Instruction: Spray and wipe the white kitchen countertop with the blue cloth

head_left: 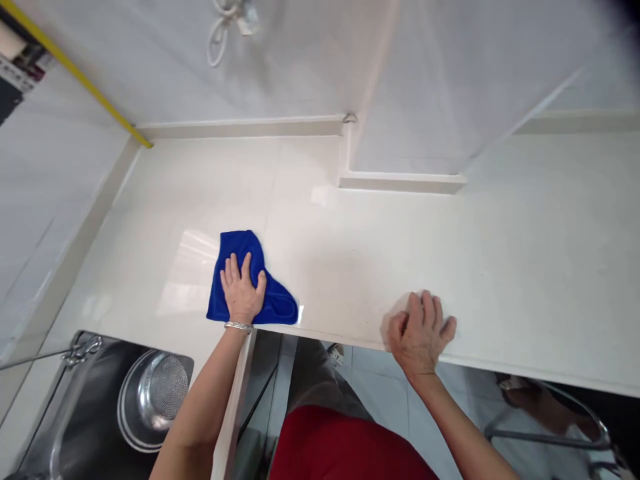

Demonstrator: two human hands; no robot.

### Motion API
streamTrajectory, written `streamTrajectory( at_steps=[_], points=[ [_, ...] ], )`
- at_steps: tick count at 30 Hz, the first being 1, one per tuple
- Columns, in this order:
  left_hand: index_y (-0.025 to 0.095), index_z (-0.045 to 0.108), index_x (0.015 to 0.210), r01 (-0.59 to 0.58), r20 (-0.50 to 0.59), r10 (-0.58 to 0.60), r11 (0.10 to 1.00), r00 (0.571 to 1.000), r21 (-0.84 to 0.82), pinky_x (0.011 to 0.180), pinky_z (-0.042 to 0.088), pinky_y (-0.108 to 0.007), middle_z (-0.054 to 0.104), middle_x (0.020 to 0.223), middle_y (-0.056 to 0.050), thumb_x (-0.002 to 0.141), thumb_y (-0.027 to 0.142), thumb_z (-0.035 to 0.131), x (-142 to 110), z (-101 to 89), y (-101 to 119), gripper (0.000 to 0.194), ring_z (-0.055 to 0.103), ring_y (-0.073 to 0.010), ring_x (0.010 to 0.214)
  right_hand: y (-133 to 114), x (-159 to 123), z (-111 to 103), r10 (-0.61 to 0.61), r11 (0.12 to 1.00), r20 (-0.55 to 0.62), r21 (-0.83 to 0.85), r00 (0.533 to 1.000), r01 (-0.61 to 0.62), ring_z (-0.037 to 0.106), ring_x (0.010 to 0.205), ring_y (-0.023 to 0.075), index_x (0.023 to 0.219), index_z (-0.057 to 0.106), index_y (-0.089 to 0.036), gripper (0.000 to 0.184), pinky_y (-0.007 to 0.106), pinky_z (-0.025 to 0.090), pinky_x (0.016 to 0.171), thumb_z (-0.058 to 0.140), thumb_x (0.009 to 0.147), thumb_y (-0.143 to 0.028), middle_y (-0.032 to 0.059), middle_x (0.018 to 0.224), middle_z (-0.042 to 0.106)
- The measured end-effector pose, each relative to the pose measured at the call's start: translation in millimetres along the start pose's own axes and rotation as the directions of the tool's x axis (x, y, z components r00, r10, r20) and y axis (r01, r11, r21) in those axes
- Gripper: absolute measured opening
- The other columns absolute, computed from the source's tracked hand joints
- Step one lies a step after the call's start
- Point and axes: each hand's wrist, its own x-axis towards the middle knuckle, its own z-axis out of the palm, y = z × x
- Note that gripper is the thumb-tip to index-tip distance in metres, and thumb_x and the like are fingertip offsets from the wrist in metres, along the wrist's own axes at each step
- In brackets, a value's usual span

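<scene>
one splayed left hand (243, 293) rests on one blue cloth (276, 301); one loosely unclenched right hand (420, 335) touches one glossy cream countertop (345, 260).

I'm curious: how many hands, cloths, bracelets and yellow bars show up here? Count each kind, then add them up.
Hands (left hand, right hand): 2
Blue cloth: 1
Bracelet: 1
Yellow bar: 1
Total: 5

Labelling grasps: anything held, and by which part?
Nothing gripped: left hand lies flat on the middle of the blue cloth; right hand, on the counter, shows nothing held.
</scene>
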Motion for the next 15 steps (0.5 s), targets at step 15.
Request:
streamTrajectory(
  at_steps=[15],
  points=[
    [0.022,0.032,0.153,0.005,0.04,-0.001,0.995,0.999,-0.104,0.126,0.018,-0.061,0.021,0.166,-0.018,0.095,0.046,0.042,-13.6,-0.4,1.2,0.063,0.013,-0.0352,0.155,18.1,-0.2,-1.6,-0.183,0.975,-0.035,-0.135,0.982,0.177,0.05,0.131,0.0434,0.144,0.04,-0.014,0.066,0.072,0.044,0.098,0.055,0.08,-0.021,0.0247,0.138,0.055]
  ],
)
